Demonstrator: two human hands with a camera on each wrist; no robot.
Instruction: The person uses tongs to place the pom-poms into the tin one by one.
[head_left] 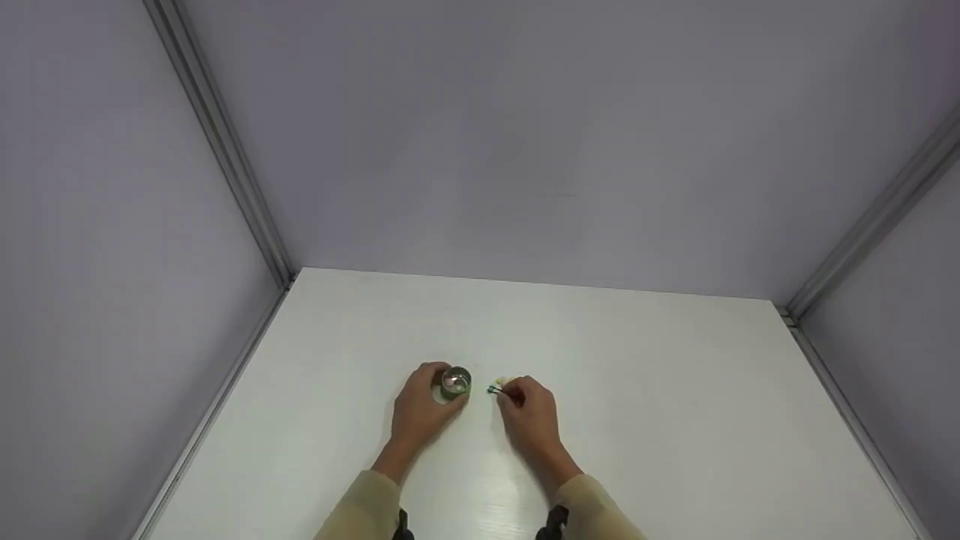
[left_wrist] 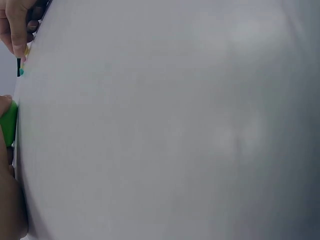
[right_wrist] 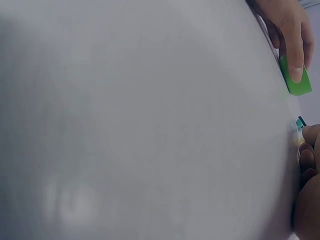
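Note:
A small round green container with a shiny metal top [head_left: 455,382] stands on the white table [head_left: 637,420]. My left hand [head_left: 422,409] holds it, fingers curled round its side; its green wall [right_wrist: 295,80] shows under a fingertip in the right wrist view and as a green edge [left_wrist: 8,125] in the left wrist view. Just to its right, my right hand [head_left: 529,416] pinches a small teal and yellowish object [head_left: 496,388], seen also as a small teal piece [right_wrist: 301,122] at the fingertips. What that small object is I cannot tell.
Grey walls with metal corner rails [head_left: 225,150] close the table in on the left, back and right. Tan sleeves [head_left: 360,510] cover both forearms near the front edge.

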